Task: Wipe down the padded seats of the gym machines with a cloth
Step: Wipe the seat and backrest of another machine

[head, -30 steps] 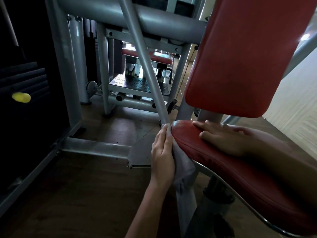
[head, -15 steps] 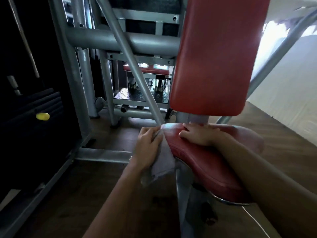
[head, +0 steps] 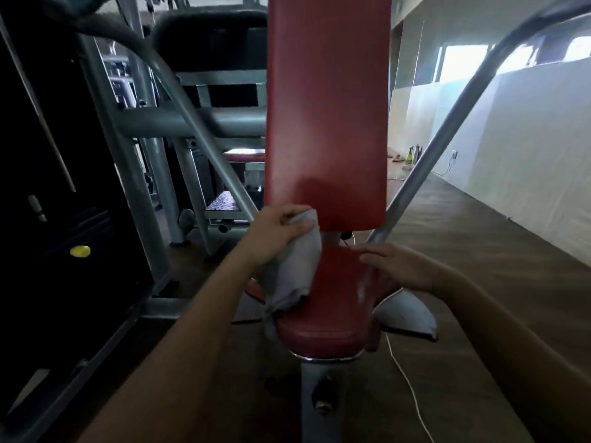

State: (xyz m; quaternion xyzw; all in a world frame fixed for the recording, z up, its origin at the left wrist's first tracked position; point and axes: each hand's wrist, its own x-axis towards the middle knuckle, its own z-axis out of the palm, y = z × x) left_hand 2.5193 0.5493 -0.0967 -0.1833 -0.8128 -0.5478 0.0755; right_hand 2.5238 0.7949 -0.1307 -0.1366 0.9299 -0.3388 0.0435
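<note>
A red padded seat sits on a grey post in the middle of the view, with a tall red back pad standing upright behind it. My left hand grips a grey cloth at the lower left corner of the back pad; the cloth hangs down over the seat's left side. My right hand lies with straight fingers on the seat's right side, near its rear edge.
Grey steel frame tubes stand left of the seat, and a slanted tube rises on the right. A black weight stack with a yellow pin is at far left. A white cable runs across the wooden floor. White wall panels line the right.
My view has swung round to face the seat head-on. My left hand rose with the cloth from the seat's front edge to the bottom of the back pad. My right hand shifted toward the seat's right side.
</note>
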